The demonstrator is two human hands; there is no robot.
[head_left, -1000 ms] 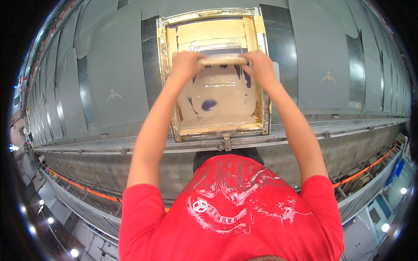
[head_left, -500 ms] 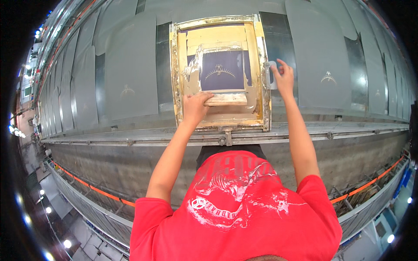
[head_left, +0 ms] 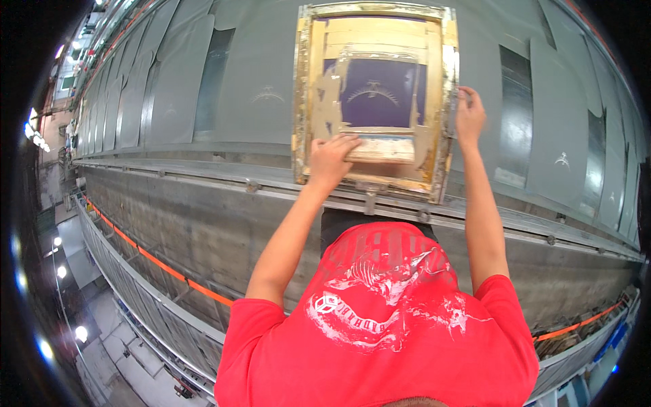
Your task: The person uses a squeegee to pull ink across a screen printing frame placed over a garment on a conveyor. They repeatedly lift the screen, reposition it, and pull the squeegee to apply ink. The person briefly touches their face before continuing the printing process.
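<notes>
A metal-edged screen frame (head_left: 302, 95) holds a purple mesh panel (head_left: 376, 112) with a pale arched motif and beige paste round it. My left hand (head_left: 329, 159) is closed on the left end of a wooden squeegee (head_left: 383, 149), which lies across the lower part of the screen. My right hand (head_left: 470, 119) is closed on the grey handle (head_left: 452, 122) at the frame's right side, its fingertips partly hidden.
A long bench carries grey sheets (head_left: 173, 88), some with pale motifs, between strips of bare metal (head_left: 512, 115). A rail (head_left: 271, 188) runs along the near edge. Behind me are an orange strip (head_left: 163, 264) and railings (head_left: 115, 251).
The squeegee came down the screen, exposing the purple panel. My right hand let go of it and moved to the frame's side. The frame now sits higher and further right in the shifted view.
</notes>
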